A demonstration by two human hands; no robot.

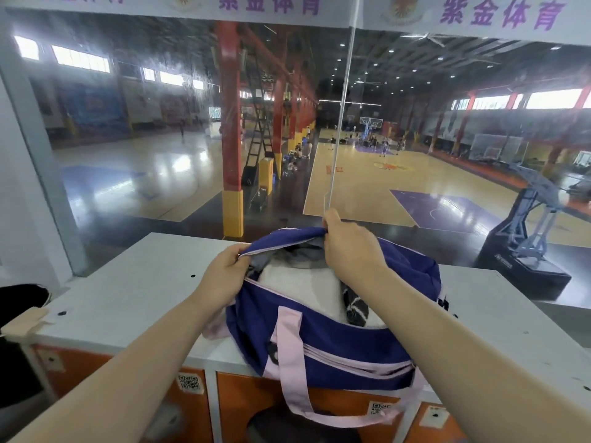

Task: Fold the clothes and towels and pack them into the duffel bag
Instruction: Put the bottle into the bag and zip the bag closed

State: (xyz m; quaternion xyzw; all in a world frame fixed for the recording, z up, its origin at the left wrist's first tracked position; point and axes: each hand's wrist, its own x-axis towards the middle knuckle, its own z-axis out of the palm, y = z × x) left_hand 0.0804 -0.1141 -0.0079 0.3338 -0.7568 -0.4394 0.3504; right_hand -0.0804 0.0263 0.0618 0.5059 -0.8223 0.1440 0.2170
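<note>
Both hands grip the duffel bag point(323, 343) opening: my left hand point(220, 276) pinches the near-left flap edge, my right hand point(347, 247) clamps the far edge. Bag sits on the grey locker top point(134, 292); white towel point(303, 289) and dark garment point(355, 305) lie inside.

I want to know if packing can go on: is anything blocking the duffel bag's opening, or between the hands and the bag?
Nothing separates them: the left hand and right hand both grip the duffel bag at its opening edge. The opening shows a white towel and a dark garment already inside.
</note>
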